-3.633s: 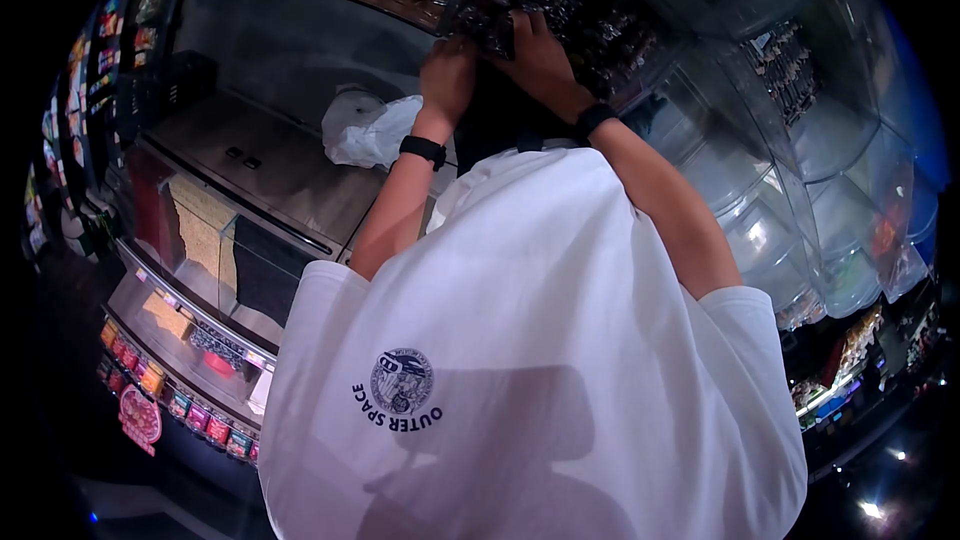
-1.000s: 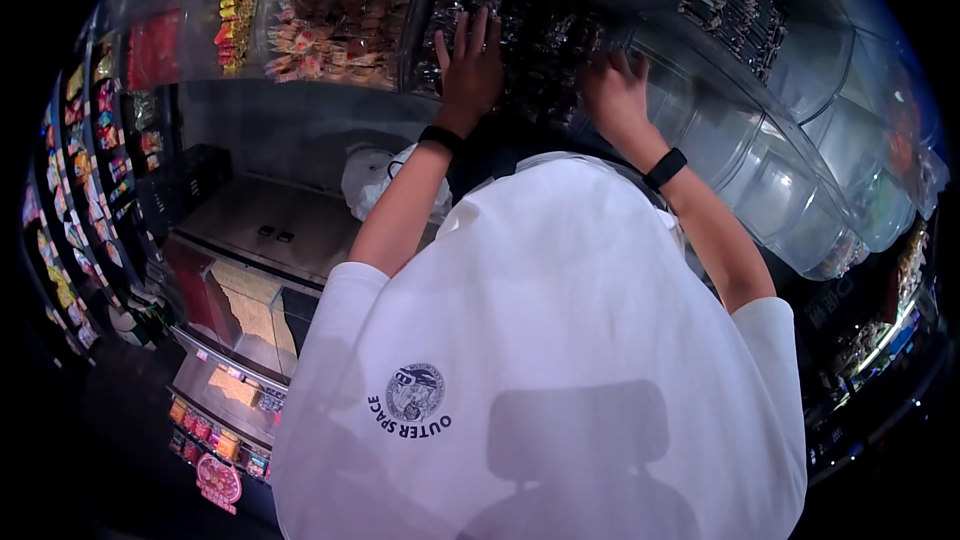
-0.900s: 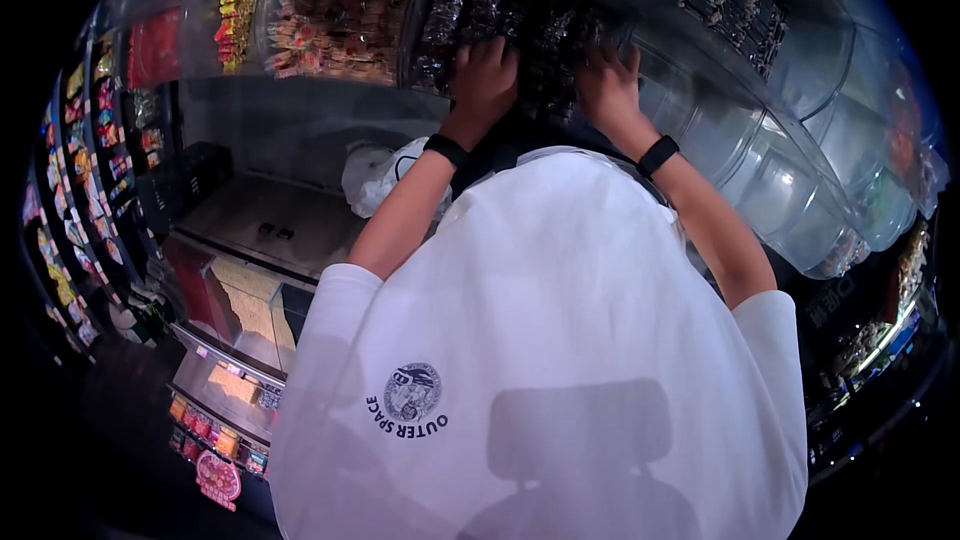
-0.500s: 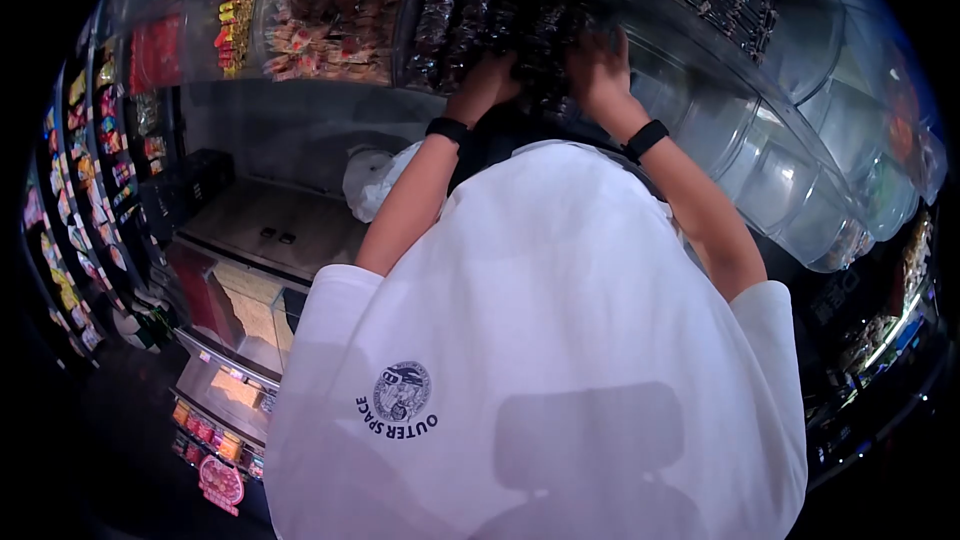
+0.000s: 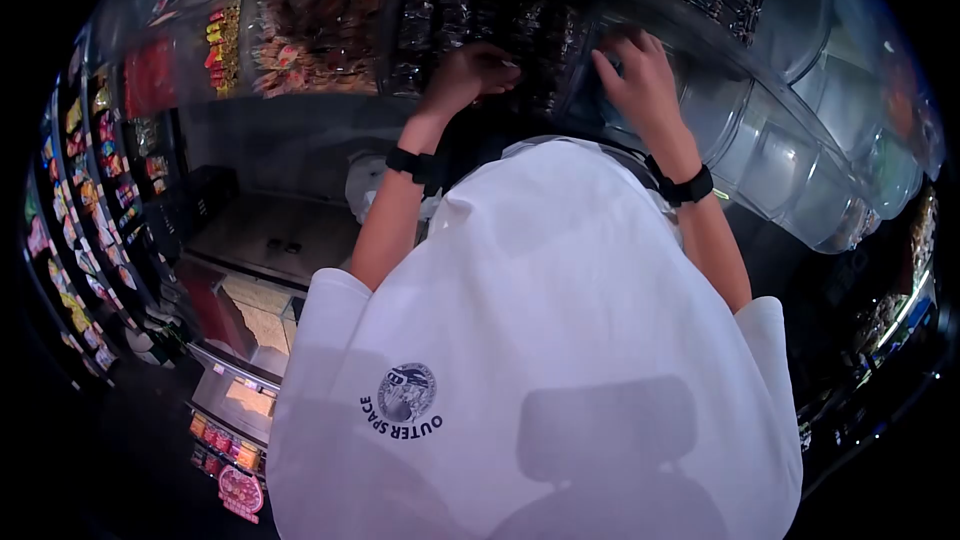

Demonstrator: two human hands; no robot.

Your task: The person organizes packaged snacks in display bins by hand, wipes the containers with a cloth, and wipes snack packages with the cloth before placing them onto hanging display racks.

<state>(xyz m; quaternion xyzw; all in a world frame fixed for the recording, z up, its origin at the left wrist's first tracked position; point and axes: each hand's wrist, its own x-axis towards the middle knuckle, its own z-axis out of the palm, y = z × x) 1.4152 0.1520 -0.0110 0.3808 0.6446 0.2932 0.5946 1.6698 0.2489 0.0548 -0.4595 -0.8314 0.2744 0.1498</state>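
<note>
Dark, shiny wrapped packets point(image 5: 535, 35) fill a bin ahead of me, in rows. Over the left part of this bin is my left hand point(image 5: 463, 82), its fingers curled in toward the thumb; whether a small packet is between them I cannot make out. My right hand point(image 5: 645, 80) is raised near the bin's right divider, thumb and fingers apart, with nothing visible in it. Both wrists wear black bands.
Left of the dark packets is a bin of reddish-brown wrapped snacks point(image 5: 318, 40), then yellow-and-red packets point(image 5: 222, 45). Clear plastic bins point(image 5: 770, 165) line the right side. A crumpled white bag point(image 5: 368, 185) lies below the counter. Shelves of colourful packets point(image 5: 95, 200) stand far left.
Both hands have come up out of the dark packets and moved apart, the left one leftward and the right one rightward. The view has shifted slightly.
</note>
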